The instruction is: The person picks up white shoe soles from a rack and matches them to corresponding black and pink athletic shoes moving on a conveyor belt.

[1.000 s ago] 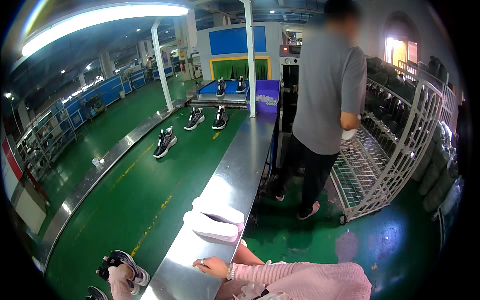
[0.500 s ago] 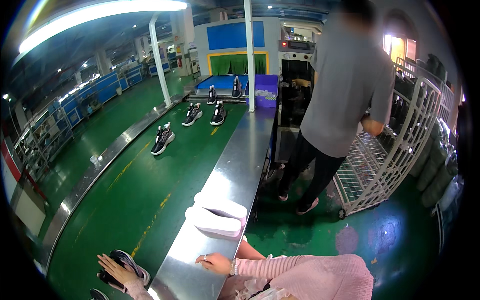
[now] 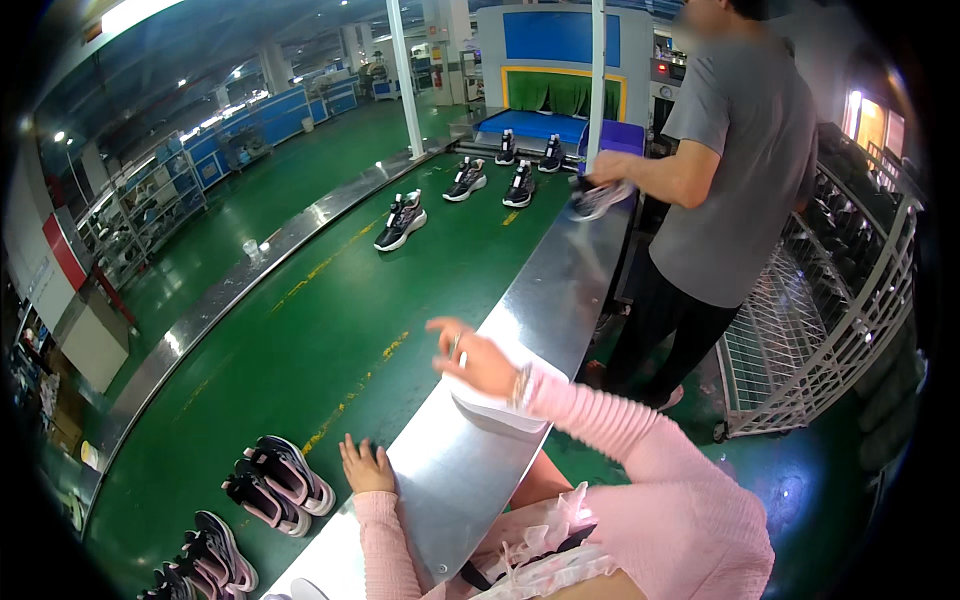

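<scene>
My left hand (image 3: 365, 466) lies with fingers spread at the edge of the green conveyor belt (image 3: 330, 390), beside the metal ledge. To its left stands a pair of black sneakers (image 3: 280, 480) with pink linings. More sneakers (image 3: 205, 560) are lined up nearer, at the lower left. Above the inner edge of the ledge is my right hand (image 3: 478, 362), fingers apart and slightly bent, nothing visible in them. Under that hand and wrist, white insole-shaped pieces (image 3: 505, 408) lie on the ledge, partly hidden.
Several black-and-white sneakers (image 3: 400, 222) stand farther up the belt, before a machine with a green curtain (image 3: 560, 95). At right, a co-worker (image 3: 735, 170) holds a blurred sneaker (image 3: 603, 200) over the ledge. A white wire trolley (image 3: 800, 345) stands behind. A white post (image 3: 597, 80) rises from the ledge.
My left hand has left the sneaker and moved right to the ledge. My right hand has moved forward over the white pieces. The co-worker has turned and reaches out with a sneaker. The view has shifted.
</scene>
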`<state>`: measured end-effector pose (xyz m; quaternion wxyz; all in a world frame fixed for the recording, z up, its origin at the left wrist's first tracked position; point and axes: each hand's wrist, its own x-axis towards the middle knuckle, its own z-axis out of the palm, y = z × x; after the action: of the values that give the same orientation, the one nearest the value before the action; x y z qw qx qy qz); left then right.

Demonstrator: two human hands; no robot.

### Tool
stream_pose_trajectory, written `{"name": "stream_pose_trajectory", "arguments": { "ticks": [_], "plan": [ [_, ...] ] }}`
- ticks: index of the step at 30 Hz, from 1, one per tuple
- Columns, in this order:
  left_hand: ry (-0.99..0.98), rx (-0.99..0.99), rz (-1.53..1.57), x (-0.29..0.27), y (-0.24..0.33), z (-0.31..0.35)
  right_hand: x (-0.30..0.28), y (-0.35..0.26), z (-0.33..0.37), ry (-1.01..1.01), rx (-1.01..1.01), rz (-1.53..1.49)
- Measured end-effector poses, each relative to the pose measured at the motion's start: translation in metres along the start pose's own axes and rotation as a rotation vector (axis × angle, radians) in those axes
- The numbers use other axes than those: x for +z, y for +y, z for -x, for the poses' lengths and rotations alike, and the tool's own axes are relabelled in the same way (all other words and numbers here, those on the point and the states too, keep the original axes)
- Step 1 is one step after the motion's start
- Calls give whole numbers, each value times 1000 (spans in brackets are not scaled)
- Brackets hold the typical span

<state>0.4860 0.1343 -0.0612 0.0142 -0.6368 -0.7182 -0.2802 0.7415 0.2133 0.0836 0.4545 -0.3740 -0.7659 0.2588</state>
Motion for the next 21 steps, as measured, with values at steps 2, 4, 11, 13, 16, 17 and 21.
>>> {"name": "stream_pose_trajectory", "arguments": {
  "ticks": [2,4,11,13,16,17,21],
  "plan": [
    [-24,-25,-28,4,1,1,-13,20,-35,70,51,202],
    [-53,-61,-18,6,2,0,-18,55,-58,40,112,384],
    [-91,-152,-65,6,11,-3,-25,166,-113,-215,443,716],
    [-90,-189,-95,9,9,-2,-16,192,-119,-402,488,754],
    [-134,-239,-103,6,10,-1,6,188,-119,-341,331,921],
    [-126,-244,-111,7,6,0,13,172,-125,-498,451,815],
    [-152,-203,-90,8,20,-5,60,170,-104,-248,41,695]
  ]
}}
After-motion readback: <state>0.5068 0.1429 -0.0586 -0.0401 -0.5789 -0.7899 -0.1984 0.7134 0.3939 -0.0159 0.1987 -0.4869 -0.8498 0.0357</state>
